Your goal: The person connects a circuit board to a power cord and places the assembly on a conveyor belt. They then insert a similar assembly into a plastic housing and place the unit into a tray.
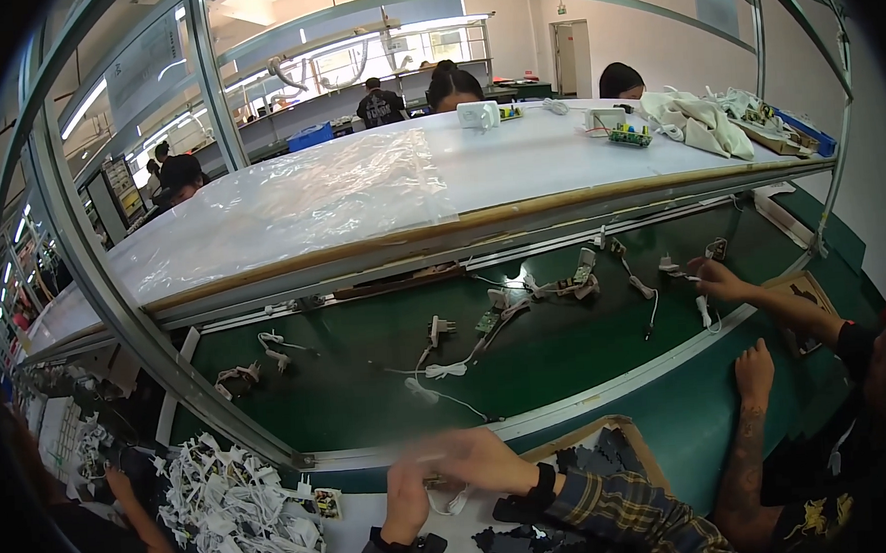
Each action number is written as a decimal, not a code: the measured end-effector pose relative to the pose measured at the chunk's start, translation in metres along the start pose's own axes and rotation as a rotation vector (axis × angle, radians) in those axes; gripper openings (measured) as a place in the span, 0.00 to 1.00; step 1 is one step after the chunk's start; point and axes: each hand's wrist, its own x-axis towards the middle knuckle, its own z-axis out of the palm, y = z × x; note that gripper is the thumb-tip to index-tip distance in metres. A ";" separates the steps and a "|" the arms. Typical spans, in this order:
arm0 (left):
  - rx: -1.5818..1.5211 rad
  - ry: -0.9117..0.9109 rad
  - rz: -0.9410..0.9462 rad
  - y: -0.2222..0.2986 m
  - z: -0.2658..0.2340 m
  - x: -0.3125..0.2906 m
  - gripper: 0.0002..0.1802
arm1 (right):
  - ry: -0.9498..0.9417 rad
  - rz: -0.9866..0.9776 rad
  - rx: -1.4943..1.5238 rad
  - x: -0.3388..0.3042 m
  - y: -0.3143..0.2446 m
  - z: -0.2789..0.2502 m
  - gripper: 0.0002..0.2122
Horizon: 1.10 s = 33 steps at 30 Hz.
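Note:
My two hands meet low in the middle, in front of the green conveyor belt. My left hand (406, 497) is upright with its fingers curled in around something small, mostly hidden between the hands. Over it reaches my right hand (485, 462), its fingers smeared by motion. A white cord (458, 500) hangs in a loop just below the hands. Beside and beneath my right forearm lie dark flat pieces (533, 550), and more of them (603, 452) fill an open cardboard box (644, 448).
Adapter boards with white cords (436, 329) lie spread along the belt (558, 371). A large heap of white corded plugs (235, 508) stands at left. Overhead runs a shelf (537, 161) with plastic sheeting (289, 204). At right, a co-worker's hand (721, 280) reaches over the belt.

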 end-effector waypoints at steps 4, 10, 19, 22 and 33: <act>-0.398 -0.043 -0.173 0.045 -0.002 0.009 0.17 | 0.027 -0.078 -0.069 0.004 0.004 -0.002 0.18; -0.282 0.223 -0.039 0.019 -0.005 0.002 0.09 | 0.241 -0.220 -0.243 0.007 0.001 -0.016 0.15; -0.276 0.394 -0.028 0.019 -0.015 -0.005 0.02 | 0.166 -0.197 -0.239 0.124 -0.002 0.001 0.21; -0.278 0.393 -0.021 0.020 -0.012 -0.006 0.02 | 0.268 -0.388 -0.591 0.170 -0.011 -0.001 0.24; -0.300 0.282 -0.083 0.020 -0.014 0.000 0.02 | 0.328 -0.244 -1.817 0.176 0.024 -0.094 0.13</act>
